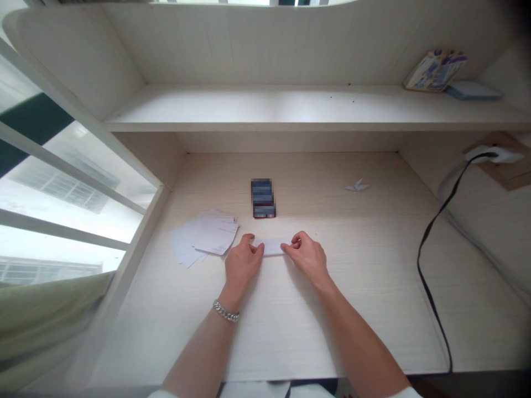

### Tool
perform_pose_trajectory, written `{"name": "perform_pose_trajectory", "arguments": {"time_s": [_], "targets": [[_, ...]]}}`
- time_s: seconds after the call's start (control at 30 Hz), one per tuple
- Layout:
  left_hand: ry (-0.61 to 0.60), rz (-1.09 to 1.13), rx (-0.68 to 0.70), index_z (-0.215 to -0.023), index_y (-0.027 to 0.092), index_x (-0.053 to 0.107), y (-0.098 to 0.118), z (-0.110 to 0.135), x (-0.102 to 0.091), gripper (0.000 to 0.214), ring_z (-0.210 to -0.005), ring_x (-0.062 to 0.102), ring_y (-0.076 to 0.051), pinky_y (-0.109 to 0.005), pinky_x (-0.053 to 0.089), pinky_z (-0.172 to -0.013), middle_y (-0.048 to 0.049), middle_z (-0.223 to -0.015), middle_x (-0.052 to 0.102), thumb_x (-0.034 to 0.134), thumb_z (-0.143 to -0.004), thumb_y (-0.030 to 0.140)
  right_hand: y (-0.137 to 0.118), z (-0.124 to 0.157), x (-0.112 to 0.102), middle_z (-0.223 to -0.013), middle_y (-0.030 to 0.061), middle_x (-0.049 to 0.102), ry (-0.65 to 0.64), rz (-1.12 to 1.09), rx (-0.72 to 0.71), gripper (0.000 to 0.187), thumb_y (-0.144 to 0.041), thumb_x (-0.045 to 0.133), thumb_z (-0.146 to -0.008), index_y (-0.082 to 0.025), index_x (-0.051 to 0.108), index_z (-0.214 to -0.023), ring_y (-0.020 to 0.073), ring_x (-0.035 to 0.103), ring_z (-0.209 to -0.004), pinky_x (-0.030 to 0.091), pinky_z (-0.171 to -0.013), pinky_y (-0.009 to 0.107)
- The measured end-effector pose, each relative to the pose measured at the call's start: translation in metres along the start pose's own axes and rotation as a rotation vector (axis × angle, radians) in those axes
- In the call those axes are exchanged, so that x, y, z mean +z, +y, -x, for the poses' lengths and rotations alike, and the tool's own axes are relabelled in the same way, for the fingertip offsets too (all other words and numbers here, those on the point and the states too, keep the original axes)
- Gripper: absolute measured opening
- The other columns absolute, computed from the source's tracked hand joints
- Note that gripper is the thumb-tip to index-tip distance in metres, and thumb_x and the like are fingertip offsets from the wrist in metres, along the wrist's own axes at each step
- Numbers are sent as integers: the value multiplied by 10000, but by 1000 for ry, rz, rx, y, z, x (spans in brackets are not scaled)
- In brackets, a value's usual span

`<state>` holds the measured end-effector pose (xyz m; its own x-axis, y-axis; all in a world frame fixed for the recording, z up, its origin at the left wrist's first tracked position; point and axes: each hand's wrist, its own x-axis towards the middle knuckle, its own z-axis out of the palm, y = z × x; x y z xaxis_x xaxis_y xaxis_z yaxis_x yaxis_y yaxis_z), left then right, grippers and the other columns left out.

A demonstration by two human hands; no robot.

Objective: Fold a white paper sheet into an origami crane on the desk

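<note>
A narrow strip of folded white paper (273, 247) lies on the pale wooden desk (290, 326), its long side running left to right. My left hand (244, 258) is closed on the paper's left end, thumb on top. At the right end, my right hand (306, 255) pinches the paper between thumb and fingers. The fingertips under the paper are partly hidden. Just left of my left hand is a loose stack of white paper sheets (213, 235). Beyond the strip lies a phone (263, 198) with a blurred screen.
A small folded paper crane (357, 187) sits at the back right. On the right, a black cable (421, 254) hangs from a wall socket (493, 155) down across the desk. A shelf (265, 105) spans the back, holding a colourful box (435, 70). Window bars (62, 226) border the left side.
</note>
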<state>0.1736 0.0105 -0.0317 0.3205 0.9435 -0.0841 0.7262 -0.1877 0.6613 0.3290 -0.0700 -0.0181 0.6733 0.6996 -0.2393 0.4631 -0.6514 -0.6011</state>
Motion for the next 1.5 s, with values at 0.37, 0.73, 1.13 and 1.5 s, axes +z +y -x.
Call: {"name": "perform_pose_trajectory", "arguments": {"time_s": [0.37, 0.73, 1.13, 1.5], "targets": [[-68, -152, -45, -1028, 275, 505, 3, -2, -2, 305, -749, 620, -210, -288, 363, -607, 14, -762, 692, 508, -782, 457, -7, 0, -4, -723, -27, 666, -30, 80, 53, 209, -434, 598, -674, -236, 571, -737, 158, 576, -662, 296, -542, 257], [-89, -171, -61, -1018, 264, 511, 4, -2, -2, 297, -782, 624, -214, -297, 380, -628, 2, -787, 695, 496, -791, 455, -7, 0, -5, -706, -31, 653, -35, 90, 48, 204, -433, 595, -677, -237, 571, -725, 150, 562, -646, 289, -536, 252], [-85, -190, -60, -995, 267, 516, 5, -3, -2, 279, -767, 626, -219, -300, 386, -612, 16, -771, 694, 500, -784, 449, -4, -1, -3, -701, -31, 656, -28, 102, 36, 211, -446, 590, -676, -241, 573, -723, 155, 563, -638, 286, -529, 255], [-94, -197, -74, -981, 266, 530, 7, -4, -4, 269, -786, 628, -224, -304, 402, -626, 6, -784, 694, 507, -782, 447, -7, -1, -5, -723, -22, 660, -46, 111, 37, 187, -420, 592, -691, -239, 578, -739, 156, 573, -666, 306, -547, 249]]}}
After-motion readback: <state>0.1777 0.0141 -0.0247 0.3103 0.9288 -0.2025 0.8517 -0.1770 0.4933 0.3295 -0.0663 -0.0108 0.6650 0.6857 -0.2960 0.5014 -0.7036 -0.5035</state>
